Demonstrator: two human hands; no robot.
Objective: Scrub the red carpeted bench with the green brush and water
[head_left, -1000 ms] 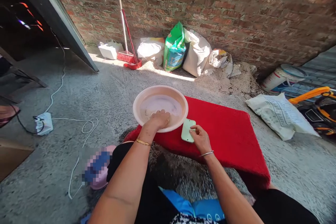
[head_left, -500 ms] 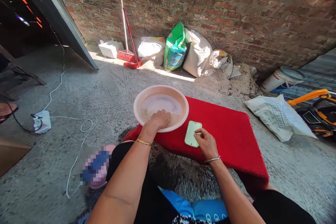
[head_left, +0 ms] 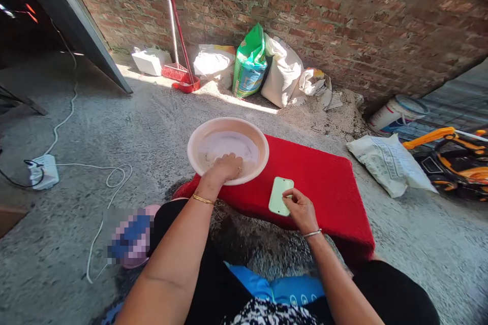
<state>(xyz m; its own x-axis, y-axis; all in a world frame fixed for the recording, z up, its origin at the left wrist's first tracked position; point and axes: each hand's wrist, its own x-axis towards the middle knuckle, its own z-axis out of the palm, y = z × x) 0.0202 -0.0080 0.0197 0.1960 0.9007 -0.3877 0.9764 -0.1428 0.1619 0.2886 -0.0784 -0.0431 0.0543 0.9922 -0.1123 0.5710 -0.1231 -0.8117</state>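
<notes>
My left hand (head_left: 229, 166) reaches into a pale pink basin (head_left: 190, 155) of cloudy water. Its fingers are bent together and dip below the surface, so their tips and anything in them are hidden. With thumb and index finger my right hand (head_left: 299, 207) pinches the right edge of a pale green, flat, phone-shaped panel (head_left: 280, 194). This panel has rounded corners and a small dark dot near each short end. It is over the red cloth (head_left: 324, 177) covering a low bench, to the right of the basin.
Against the brick wall stand a broom (head_left: 177, 68), a red dustpan (head_left: 186, 85), a green bag (head_left: 249, 66) and a white sack (head_left: 282, 73). A power strip (head_left: 44, 172) with trailing cable lies left. On the right are another sack (head_left: 391, 162), a bucket (head_left: 396, 114) and an orange-black machine (head_left: 450, 157).
The whole view has shifted slightly, moving the scene left and up. My left hand stays in the basin, and my right hand still pinches the panel's edge.
</notes>
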